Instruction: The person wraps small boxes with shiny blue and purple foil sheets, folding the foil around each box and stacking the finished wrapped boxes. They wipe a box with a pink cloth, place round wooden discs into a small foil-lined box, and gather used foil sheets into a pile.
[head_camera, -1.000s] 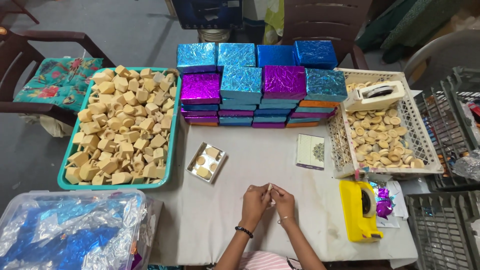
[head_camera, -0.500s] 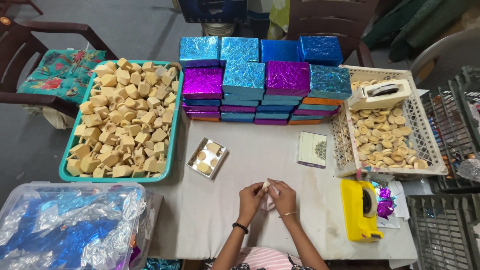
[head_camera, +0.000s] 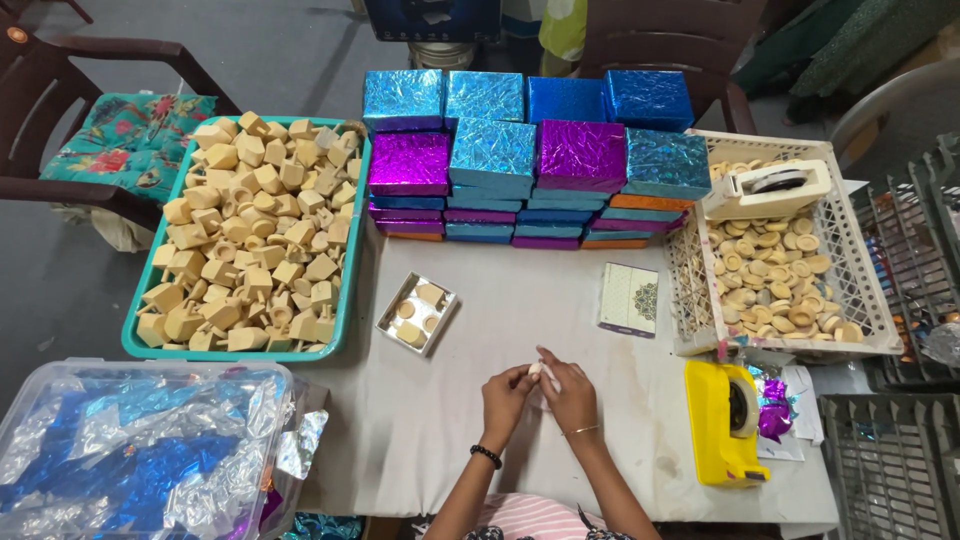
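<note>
**Hands pinch a small pale piece over a cloth-covered table**

Table (head_camera: 560, 330) first: a flat top under a plain grey-white cloth, smooth and faintly creased. At its far edge stands a stack of boxes (head_camera: 530, 165), square and flat, wrapped in crinkled shiny foil of blue, turquoise and purple, with orange edges low in the pile. To the left sits a teal plastic tray (head_camera: 352, 255), rectangular, heaped with pale tan blocks (head_camera: 250, 235) of angular, faceted shape. Lower left is a clear plastic tub (head_camera: 150, 450) stuffed with crumpled blue and silver foil. On the right a white lattice basket (head_camera: 700, 300) holds tan round discs (head_camera: 775, 275), with a white tape dispenser (head_camera: 770, 188) resting across its top. A yellow tape dispenser (head_camera: 725, 420) lies near the front right corner. A small printed card box (head_camera: 629, 298) and a small open silver box (head_camera: 416, 313) with round pieces inside lie mid-table.

Near the front edge, the left hand (head_camera: 503, 397) and right hand (head_camera: 572, 395) meet, fingers narrowed together around a small pale piece (head_camera: 537, 371), held just above the cloth between the fingertips.
</note>
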